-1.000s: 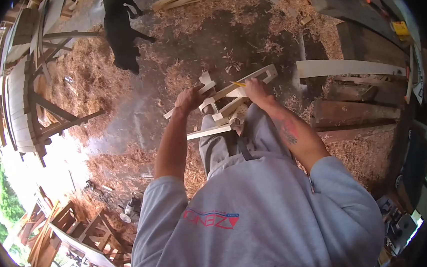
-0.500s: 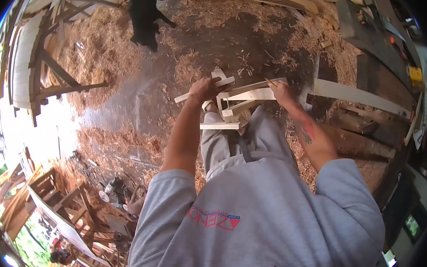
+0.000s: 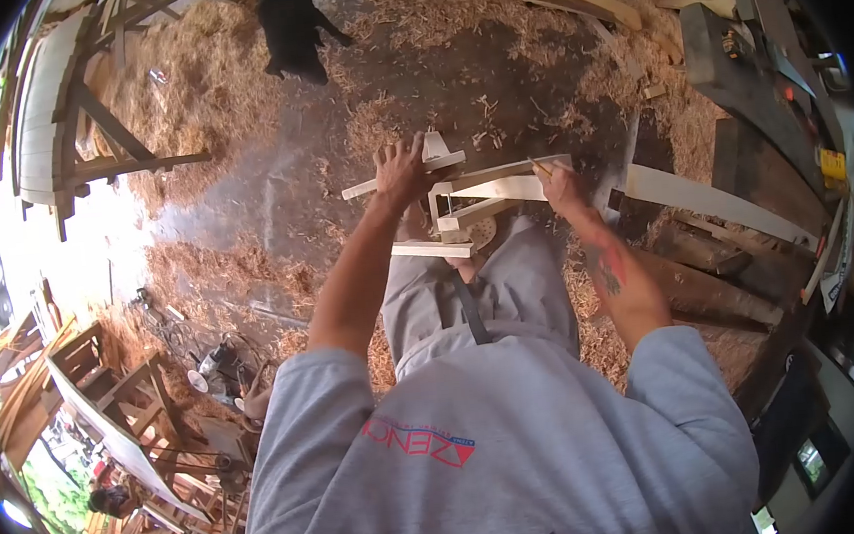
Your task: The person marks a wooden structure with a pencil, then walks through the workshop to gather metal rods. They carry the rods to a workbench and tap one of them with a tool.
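My left hand [image 3: 403, 173] lies over a wooden crosspiece [image 3: 359, 188] of a pale wooden frame [image 3: 460, 220], its fingers bent over the far edge. At the frame's right side my right hand [image 3: 563, 182] is closed round a pencil [image 3: 540, 167], beside the end of a pale curved piece [image 3: 511, 188]. A second short bar [image 3: 430, 249] sticks out to the left, nearer my legs. Under the frame a round perforated disc [image 3: 483, 232] shows in part.
A black dog [image 3: 293, 27] stands at the top. Wood shavings [image 3: 183, 95] cover much of the floor. A long pale board [image 3: 712, 194] extends right. Dark timbers [image 3: 709, 280] lie beyond it. A wooden structure [image 3: 50, 131] stands at the upper left; another person [image 3: 112, 501] shows at lower left.
The view has shifted slightly. My left hand has moved a little left on the crosspiece, and its fingers are more spread. The dog's head has turned to the right.
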Demonstrator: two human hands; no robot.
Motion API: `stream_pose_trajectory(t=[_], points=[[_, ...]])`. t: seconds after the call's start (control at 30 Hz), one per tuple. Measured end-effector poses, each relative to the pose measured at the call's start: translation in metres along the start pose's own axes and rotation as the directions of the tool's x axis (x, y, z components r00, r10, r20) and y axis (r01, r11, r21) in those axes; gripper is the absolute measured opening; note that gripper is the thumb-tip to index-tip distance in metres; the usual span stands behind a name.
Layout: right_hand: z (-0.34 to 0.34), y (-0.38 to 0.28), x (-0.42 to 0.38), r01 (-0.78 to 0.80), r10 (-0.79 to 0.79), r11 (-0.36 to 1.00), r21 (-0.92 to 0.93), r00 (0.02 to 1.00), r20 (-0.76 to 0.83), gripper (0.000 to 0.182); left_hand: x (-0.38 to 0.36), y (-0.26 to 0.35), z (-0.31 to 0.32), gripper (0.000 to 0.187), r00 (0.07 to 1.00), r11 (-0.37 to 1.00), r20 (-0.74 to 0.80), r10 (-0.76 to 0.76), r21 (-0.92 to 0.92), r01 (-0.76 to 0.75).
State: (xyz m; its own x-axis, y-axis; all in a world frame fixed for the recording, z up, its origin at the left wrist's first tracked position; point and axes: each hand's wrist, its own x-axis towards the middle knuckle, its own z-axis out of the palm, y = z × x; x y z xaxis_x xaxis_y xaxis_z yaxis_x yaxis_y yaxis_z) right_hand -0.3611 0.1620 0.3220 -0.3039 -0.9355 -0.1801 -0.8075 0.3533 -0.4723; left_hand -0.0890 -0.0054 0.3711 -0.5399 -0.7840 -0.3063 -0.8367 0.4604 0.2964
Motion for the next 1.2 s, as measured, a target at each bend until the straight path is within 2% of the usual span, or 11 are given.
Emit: stream_pose_trajectory(t=[0.1, 0.23, 0.4, 0.47, 0.77, 0.83, 1.0, 1.1, 1.13, 1.17, 1.2], points=[[-0.009, -0.006, 0.0, -0.027, 0.024, 0.999, 0.045, 0.998, 0.06, 0.026, -0.042, 0.004, -0.002, 0.076, 0.912, 0.982, -0.409, 0.017, -0.164, -0.091], [-0.017, -0.014, -0.007, 0.059, -0.059, 0.986, 0.154, 0.998, -0.005, 0.021, -0.144, -0.014, 0.012, 0.051, 0.734, 0.881, -0.569, -0.371, -0.464, 0.086], [-0.006, -0.016, -0.013, 0.044, -0.045, 0.999, -0.008, 0.981, -0.186, 0.013, -0.245, -0.056, 0.096, 0.034, 0.804, 0.803, -0.331, -0.494, -0.528, 0.276], [0.002, -0.01, -0.012, -0.041, 0.035, 0.999, -0.027, 0.977, -0.21, 0.012, -0.255, -0.074, 0.124, 0.029, 0.917, 0.752, 0.024, -0.397, -0.565, 0.34], [-0.009, -0.002, -0.014, 0.029, -0.045, 0.997, -0.072, 0.972, -0.23, 0.016, -0.165, -0.132, 0.28, 0.03, 0.912, 0.61, 0.18, -0.369, -0.693, 0.383], [-0.007, 0.005, -0.009, 0.119, -0.127, 0.992, -0.047, 0.961, -0.244, 0.02, -0.126, -0.16, 0.408, 0.035, 0.943, 0.656, 0.124, -0.308, -0.69, 0.305], [-0.02, -0.019, -0.018, 0.041, -0.056, 0.997, -0.062, 0.964, -0.259, 0.026, -0.051, -0.131, 0.437, 0.069, 0.702, 0.24, 0.402, -0.588, -0.743, 0.625], [-0.021, -0.022, -0.021, -0.005, -0.008, 0.999, -0.043, 0.96, -0.28, 0.03, 0.004, -0.148, 0.558, 0.106, 0.675, 0.191, 0.576, -0.462, -0.678, 0.71], [-0.021, -0.028, -0.022, -0.029, 0.024, 0.999, -0.016, 0.959, -0.283, 0.033, 0.009, -0.147, 0.529, 0.111, 0.699, 0.193, 0.644, -0.31, -0.678, 0.71], [-0.022, -0.023, -0.022, -0.025, 0.017, 0.999, -0.02, 0.948, -0.319, 0.033, 0.014, -0.138, 0.542, 0.104, 0.731, -0.04, 0.625, -0.272, -0.767, 0.641], [-0.02, -0.019, -0.021, -0.047, 0.039, 0.999, -0.016, 0.941, -0.335, 0.035, 0.026, -0.146, 0.558, 0.1, 0.751, 0.018, 0.641, -0.159, -0.758, 0.652]])
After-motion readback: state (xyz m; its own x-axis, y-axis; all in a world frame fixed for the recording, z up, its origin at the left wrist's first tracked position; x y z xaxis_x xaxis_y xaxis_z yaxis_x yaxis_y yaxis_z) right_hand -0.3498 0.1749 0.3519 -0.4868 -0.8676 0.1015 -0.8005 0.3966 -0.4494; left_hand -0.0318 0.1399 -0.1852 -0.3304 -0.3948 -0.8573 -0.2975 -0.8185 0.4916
